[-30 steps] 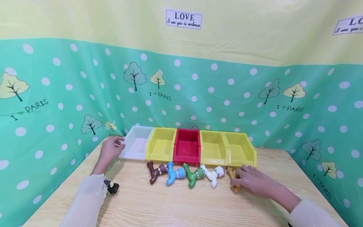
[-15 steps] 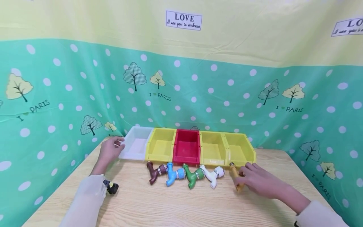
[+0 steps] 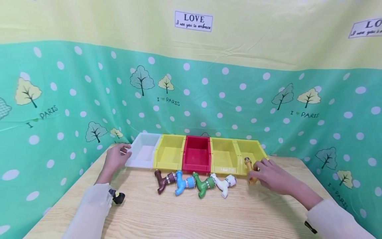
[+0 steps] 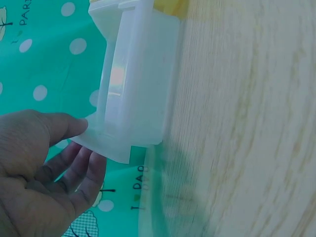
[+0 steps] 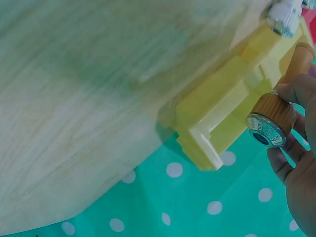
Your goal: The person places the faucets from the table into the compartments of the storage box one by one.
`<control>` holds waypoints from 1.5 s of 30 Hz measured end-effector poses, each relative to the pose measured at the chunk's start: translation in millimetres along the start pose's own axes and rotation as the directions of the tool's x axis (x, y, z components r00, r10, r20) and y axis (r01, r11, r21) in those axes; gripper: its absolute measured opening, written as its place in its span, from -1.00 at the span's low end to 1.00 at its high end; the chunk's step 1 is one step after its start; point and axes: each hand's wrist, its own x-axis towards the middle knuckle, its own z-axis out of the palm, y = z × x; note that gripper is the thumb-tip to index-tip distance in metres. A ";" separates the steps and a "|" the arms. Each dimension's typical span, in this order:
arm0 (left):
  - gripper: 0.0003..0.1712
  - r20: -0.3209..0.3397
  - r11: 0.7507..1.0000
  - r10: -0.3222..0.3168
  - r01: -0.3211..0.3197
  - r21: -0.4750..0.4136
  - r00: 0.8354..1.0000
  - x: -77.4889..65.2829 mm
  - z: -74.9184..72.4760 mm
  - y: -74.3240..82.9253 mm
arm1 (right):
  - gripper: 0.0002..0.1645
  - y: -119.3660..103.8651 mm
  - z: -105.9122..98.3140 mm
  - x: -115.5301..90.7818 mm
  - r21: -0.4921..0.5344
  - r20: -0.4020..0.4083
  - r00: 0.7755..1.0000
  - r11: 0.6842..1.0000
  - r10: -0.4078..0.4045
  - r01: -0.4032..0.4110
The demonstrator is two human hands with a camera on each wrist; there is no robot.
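In the head view, my right hand (image 3: pixel 274 176) grips a tan faucet (image 3: pixel 248 163), raised at the front of the rightmost yellow bin (image 3: pixel 263 150). The right wrist view shows the faucet's wood-brown knob (image 5: pixel 272 109) between thumb and fingers, its silver cap facing the camera. My left hand (image 3: pixel 115 157) is at the left end of the bin row. Thumb and fingers pinch the rim of the translucent white bin (image 4: pixel 111 148) there. Lying before the bins are a maroon faucet (image 3: pixel 161 183), a blue faucet (image 3: pixel 180 186), a green faucet (image 3: pixel 203 190) and a white faucet (image 3: pixel 222 186).
Between the white bin and the rightmost one stand a yellow bin (image 3: pixel 170 151), a red bin (image 3: pixel 197 154) and another yellow bin (image 3: pixel 224 156). All are on a wooden table (image 3: pixel 191 217). A polka-dot curtain (image 3: pixel 206 99) hangs close behind and at both sides.
My right hand has lifted the tan faucet off the table, moving it slightly right and then forward to the rightmost yellow bin. The left hand and the other faucets have stayed put.
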 end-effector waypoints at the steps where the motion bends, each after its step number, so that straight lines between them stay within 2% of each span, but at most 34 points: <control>1: -0.67 0.000 1.000 0.000 0.000 -0.001 1.000 -0.1 0.0 -0.2 | -0.46 3.2 0.9 1.9 0.005 -0.007 1.000 1.000 0.007 -0.007; 11: -0.67 0.003 1.000 -0.015 0.015 -0.009 1.000 0.8 1.4 -2.7 | -0.45 28.1 10.6 19.3 0.086 -0.045 0.996 0.993 0.081 -0.077; 20: -0.67 0.012 1.000 -0.018 0.018 -0.023 1.000 2.0 1.2 -0.6 | -0.54 37.7 17.2 29.7 0.133 0.029 0.986 0.977 0.165 -0.167; 27: -0.66 0.008 0.999 -0.019 0.019 -0.027 1.000 1.7 1.0 -0.6 | -0.57 46.7 25.6 40.1 0.157 0.037 0.982 0.969 0.187 -0.191; 41: -0.67 0.014 0.999 -0.030 0.031 -0.024 0.999 0.8 1.2 -2.6 | -0.69 56.6 43.4 58.1 0.120 0.116 0.976 0.973 0.183 -0.197; 45: -0.66 0.016 0.999 -0.032 0.032 -0.023 0.999 1.2 1.2 -2.3 | -0.65 56.5 44.8 60.0 0.126 0.117 0.977 0.974 0.177 -0.191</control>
